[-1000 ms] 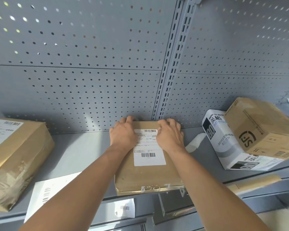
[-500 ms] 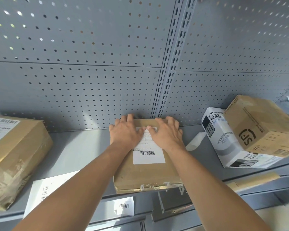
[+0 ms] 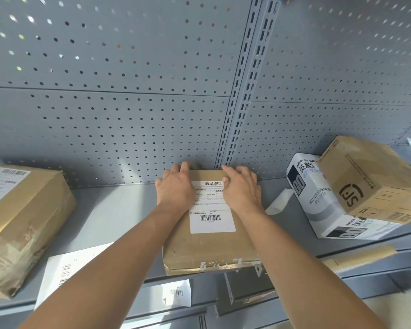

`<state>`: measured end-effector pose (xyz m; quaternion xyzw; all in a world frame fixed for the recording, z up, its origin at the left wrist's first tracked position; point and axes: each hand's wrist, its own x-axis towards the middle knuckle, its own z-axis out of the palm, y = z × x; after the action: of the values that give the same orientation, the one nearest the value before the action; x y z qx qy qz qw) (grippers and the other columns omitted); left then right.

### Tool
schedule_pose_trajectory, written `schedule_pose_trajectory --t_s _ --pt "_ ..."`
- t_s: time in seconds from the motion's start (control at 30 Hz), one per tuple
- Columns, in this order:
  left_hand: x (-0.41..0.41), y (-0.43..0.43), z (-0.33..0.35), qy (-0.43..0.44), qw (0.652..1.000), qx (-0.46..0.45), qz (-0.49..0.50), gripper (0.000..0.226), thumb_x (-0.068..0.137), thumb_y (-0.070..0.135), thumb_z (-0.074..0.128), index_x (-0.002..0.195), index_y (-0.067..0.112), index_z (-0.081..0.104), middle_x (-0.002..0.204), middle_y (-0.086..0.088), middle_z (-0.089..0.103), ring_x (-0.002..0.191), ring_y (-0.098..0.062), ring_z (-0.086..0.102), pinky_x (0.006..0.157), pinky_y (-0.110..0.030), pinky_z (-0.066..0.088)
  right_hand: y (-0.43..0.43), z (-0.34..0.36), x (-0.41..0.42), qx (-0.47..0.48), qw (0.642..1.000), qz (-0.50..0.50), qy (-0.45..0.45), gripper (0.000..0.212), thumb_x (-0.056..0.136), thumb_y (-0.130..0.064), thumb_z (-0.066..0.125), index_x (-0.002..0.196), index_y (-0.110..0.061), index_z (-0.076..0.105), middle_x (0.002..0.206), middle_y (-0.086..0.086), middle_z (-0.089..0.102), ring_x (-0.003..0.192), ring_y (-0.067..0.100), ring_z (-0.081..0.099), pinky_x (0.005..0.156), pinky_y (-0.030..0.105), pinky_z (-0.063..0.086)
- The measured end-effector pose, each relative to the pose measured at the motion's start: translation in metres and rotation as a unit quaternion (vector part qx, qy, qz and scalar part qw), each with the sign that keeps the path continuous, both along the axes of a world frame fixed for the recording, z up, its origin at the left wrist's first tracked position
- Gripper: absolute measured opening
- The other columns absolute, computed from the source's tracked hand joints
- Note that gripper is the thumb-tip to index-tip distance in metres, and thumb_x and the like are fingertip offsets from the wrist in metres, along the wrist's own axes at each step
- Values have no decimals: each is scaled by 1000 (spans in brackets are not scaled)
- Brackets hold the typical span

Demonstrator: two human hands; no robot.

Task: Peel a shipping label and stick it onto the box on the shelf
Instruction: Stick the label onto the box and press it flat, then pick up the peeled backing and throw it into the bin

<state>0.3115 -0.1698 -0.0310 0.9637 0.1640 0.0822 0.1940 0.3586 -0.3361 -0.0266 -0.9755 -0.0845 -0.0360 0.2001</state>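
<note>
A flat brown cardboard box (image 3: 209,248) lies on the grey shelf (image 3: 109,214), its front edge overhanging the shelf lip. A white shipping label (image 3: 211,217) with two barcodes lies flat on the box's top. My left hand (image 3: 175,188) rests palm down on the label's upper left part, fingers spread toward the back wall. My right hand (image 3: 242,188) presses palm down on the label's upper right edge. Both hands hold nothing; they cover the label's upper corners.
A large taped box (image 3: 22,224) with a label stands at the left. A white carton (image 3: 323,205) and a brown printed box (image 3: 370,179) lean at the right. A label sheet (image 3: 64,269) lies on the shelf front; a white backing strip (image 3: 278,203) lies behind the right hand. Perforated wall (image 3: 128,103) behind.
My hands closed together over the top of the label half a second ago, then spread apart sideways again, uncovering the upper barcode. The box has not moved.
</note>
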Motion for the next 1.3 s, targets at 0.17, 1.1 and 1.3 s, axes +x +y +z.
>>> schedule_pose_trajectory --t_s 0.17,1.1,1.3 --pt "-1 1 0 -11 1000 -19 0 62 82 2 45 139 26 43 131 -4 56 116 -30 50 92 -45 35 0 -3 2 16 1000 0 -3 48 104 -32 47 150 -40 41 150 4 45 142 28 35 109 53 40" --pt "-12 -61 24 -121 965 -162 -165 43 100 37 52 142 27 49 136 0 60 127 -26 45 101 -30 35 -123 -13 27 -53 988 -110 92 73 93 -59 57 154 -26 34 156 26 28 142 45 36 112 49 38" --pt "-20 -65 17 -142 956 -194 -167 37 98 33 53 135 26 58 128 4 67 122 -21 56 102 -38 46 -129 -26 21 -110 977 -92 158 76 89 -73 46 155 -36 32 156 23 33 141 44 36 111 50 37"
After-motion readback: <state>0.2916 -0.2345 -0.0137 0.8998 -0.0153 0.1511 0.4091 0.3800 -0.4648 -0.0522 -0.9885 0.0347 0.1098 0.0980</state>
